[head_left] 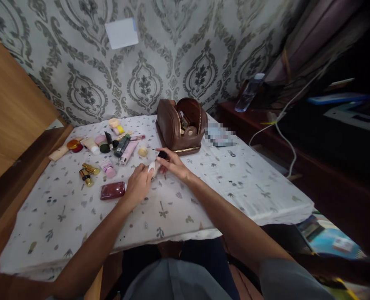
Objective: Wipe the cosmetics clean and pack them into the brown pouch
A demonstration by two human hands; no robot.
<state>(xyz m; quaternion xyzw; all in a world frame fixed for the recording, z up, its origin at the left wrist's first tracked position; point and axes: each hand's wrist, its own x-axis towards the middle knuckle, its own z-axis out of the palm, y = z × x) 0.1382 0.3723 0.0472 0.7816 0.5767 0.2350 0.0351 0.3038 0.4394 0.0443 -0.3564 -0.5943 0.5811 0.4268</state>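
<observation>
Between my two hands, over the middle of the table, is a small pale bottle with a black cap [162,155]. My left hand [137,182] is closed around its lower, whitish end, and the fingers hide much of it. The fingers of my right hand [177,166] grip it at the cap. Just behind them stands a brown leather cosmetic bag [169,125], its zip open and some items inside. A dark red flat bottle [112,191] lies beside my left wrist. To the left of the bag sits a small round cream-coloured piece [142,151].
Several cosmetics are spread on the table's left half, among them a pink tube [128,153], a dark green bottle [122,145] and gold tubes [91,168]. A blurred packet [219,135] lies right of the bag. A clear bottle [249,93] stands on the side furniture.
</observation>
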